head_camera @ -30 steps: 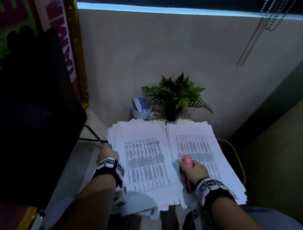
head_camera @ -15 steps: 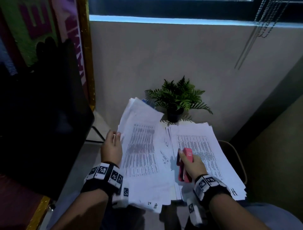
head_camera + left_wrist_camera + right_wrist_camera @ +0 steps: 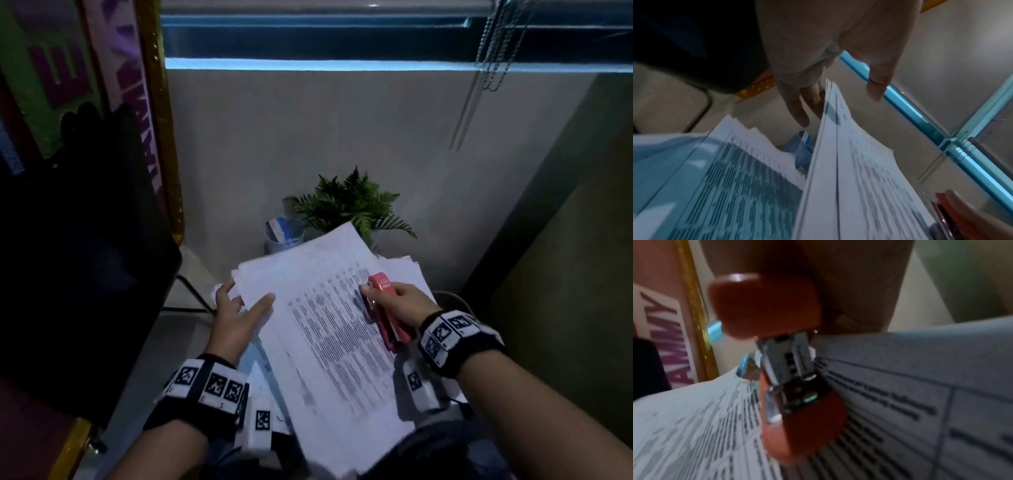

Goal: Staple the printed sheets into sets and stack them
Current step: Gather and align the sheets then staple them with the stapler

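Observation:
In the head view my left hand (image 3: 239,308) holds a set of printed sheets (image 3: 325,325) by its left edge, thumb on top and fingers underneath. The set is lifted and tilted and covers most of the right stack (image 3: 407,270). The left wrist view shows that set (image 3: 849,162) edge-on above the left stack (image 3: 725,178). My right hand (image 3: 404,305) grips a red stapler (image 3: 385,308) over the set's right side. In the right wrist view the stapler (image 3: 797,418) hangs just above printed sheets (image 3: 900,386), with its jaws slightly apart.
A potted fern (image 3: 349,205) and a mesh cup (image 3: 282,233) stand behind the papers against the grey wall. A black chair back (image 3: 85,257) fills the left side, in front of a gold-framed poster (image 3: 161,137). Blind cords (image 3: 493,51) hang at the upper right.
My left hand has lifted the top set off the left stack and swung it right, over the right stack. My right hand has kept hold of the stapler and now has it over that set.

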